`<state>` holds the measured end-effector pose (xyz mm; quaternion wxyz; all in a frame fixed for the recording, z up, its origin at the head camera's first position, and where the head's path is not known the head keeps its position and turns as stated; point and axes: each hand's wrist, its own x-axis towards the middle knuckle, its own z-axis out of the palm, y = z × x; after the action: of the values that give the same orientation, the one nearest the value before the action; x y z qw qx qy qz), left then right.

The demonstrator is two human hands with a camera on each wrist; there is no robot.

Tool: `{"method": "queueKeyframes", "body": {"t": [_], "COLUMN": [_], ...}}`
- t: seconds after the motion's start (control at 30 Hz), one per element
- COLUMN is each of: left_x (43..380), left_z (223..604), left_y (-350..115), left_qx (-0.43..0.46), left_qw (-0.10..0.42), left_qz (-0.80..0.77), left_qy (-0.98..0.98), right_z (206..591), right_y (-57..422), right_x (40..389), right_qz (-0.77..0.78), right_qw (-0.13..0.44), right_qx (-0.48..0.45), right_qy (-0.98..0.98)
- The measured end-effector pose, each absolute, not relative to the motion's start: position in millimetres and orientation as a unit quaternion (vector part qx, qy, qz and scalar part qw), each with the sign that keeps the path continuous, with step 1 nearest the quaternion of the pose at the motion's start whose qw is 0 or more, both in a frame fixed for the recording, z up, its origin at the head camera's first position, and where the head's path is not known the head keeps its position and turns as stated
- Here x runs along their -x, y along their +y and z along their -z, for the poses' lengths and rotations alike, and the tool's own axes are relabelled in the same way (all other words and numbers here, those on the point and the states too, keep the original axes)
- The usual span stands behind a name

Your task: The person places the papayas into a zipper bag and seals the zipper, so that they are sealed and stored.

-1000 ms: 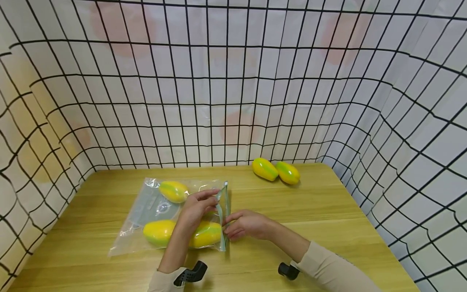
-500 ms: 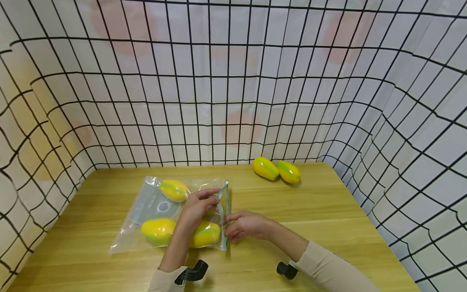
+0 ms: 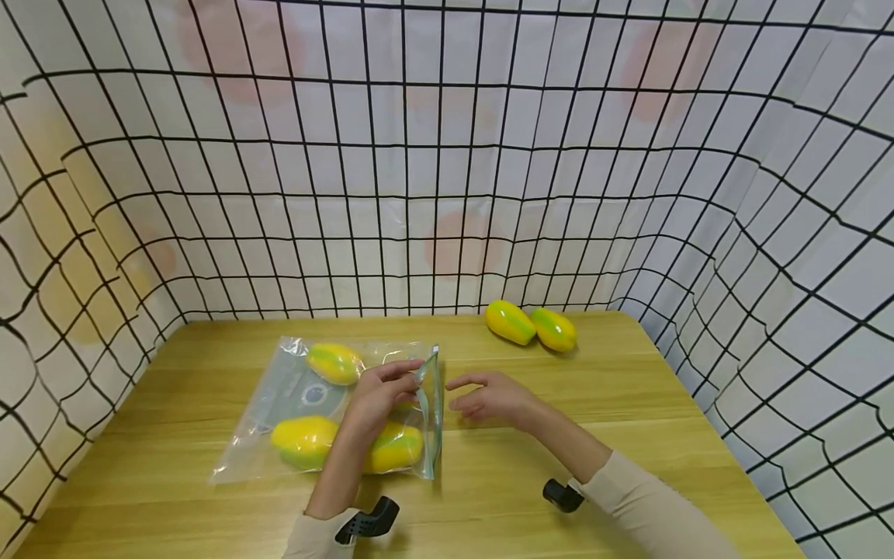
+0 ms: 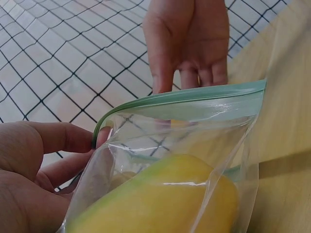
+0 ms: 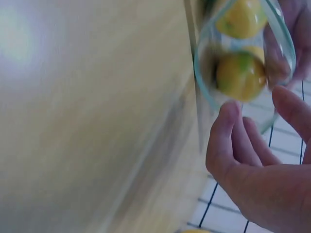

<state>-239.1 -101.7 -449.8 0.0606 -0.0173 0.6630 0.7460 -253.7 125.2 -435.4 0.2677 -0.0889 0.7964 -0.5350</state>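
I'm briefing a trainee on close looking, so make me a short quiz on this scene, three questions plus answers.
1. True or false: the clear bag is sealed shut along its green rim.
2. How many yellow-green fruits lie on the table outside the bag?
3. Fill in: the green rim is pinched by the ____.

Key:
1. False; the rim gapes open.
2. Two.
3. Left grip.

The head view looks down; close wrist views share the bag (image 3: 279, 397).
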Motion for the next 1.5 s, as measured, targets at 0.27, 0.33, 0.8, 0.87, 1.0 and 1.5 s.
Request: {"method": "queueKeyframes", "body": {"t": [0.27, 0.33, 0.8, 0.87, 1.0, 1.5], "left_x": [240.4, 240.5, 239.6, 239.8, 240.3, 238.7], "left_z": [452.2, 452.8, 451.6, 451.2, 451.3, 450.9], "left_y": [-102.0, -102.2, -103.6, -103.5, -102.8, -102.9], "left_qx": [0.020, 0.019, 0.018, 0.018, 0.016, 0.017], "left_qw": [0.059, 0.059, 0.060, 0.059, 0.061, 0.060], "left_qz": [-0.747, -0.748, -0.748, -0.749, -0.749, -0.742], "left_qy": [0.661, 0.661, 0.660, 0.660, 0.659, 0.667], "right_z": [425.2, 423.5, 420.5, 421.2, 424.4, 447.9], "right_y": [150.3, 157.2, 189.4, 191.5, 195.6, 189.7], "right_x": [268.9, 272.1, 298.7, 304.5, 317.4, 349.7], "right_qz": [0.541, 0.536, 0.464, 0.460, 0.442, 0.390], "right_qw": [0.181, 0.162, 0.022, -0.003, -0.048, -0.096], "right_qx": [0.041, 0.039, 0.015, 0.018, 0.021, 0.001], "right_qy": [0.820, 0.828, 0.886, 0.888, 0.895, 0.916]}}
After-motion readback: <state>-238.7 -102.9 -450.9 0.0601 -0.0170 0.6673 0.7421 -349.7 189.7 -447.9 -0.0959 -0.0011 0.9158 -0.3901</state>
